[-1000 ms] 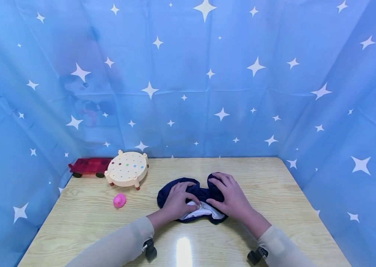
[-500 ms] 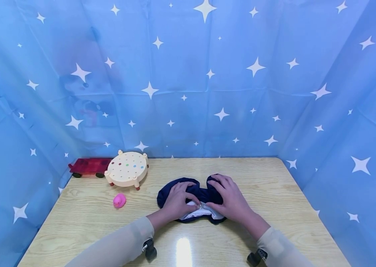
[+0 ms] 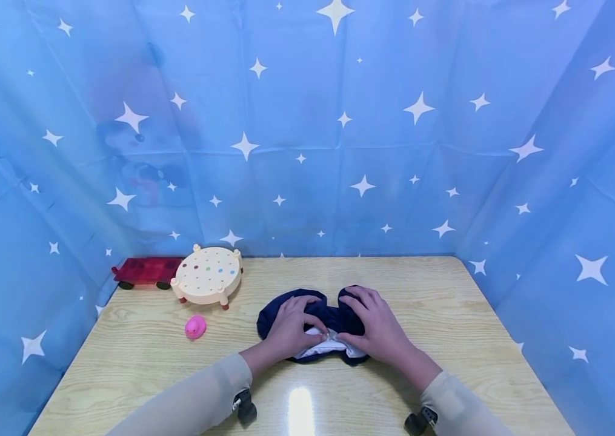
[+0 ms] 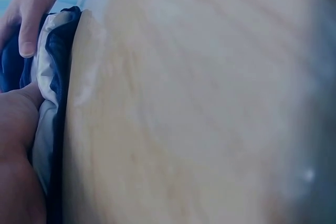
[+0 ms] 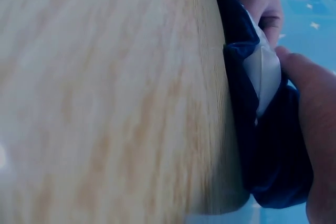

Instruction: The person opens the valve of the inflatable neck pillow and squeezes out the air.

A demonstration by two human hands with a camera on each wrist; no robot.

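A soft, white-lined navy-blue fabric item (image 3: pixel 331 315) lies on the pale wood-grain counter (image 3: pixel 432 297). The left hand (image 3: pixel 288 330) and right hand (image 3: pixel 377 324) grip opposite sides, fingers part-spread and curved over it, thumbs at the lining (image 3: pixel 333 346).

A red wheeled cart (image 3: pixel 143 271) is positioned at the far left corner of the worktop (image 3: pixel 449 315), just beside a round cream stool (image 3: pixel 206 278) with coloured dots on its top and red-tipped feet. A small pink toy (image 3: pixel 195 327) rests in front of the stool. A blue curtain (image 3: pixel 296 121) printed with white stars encloses the rear and both sides.
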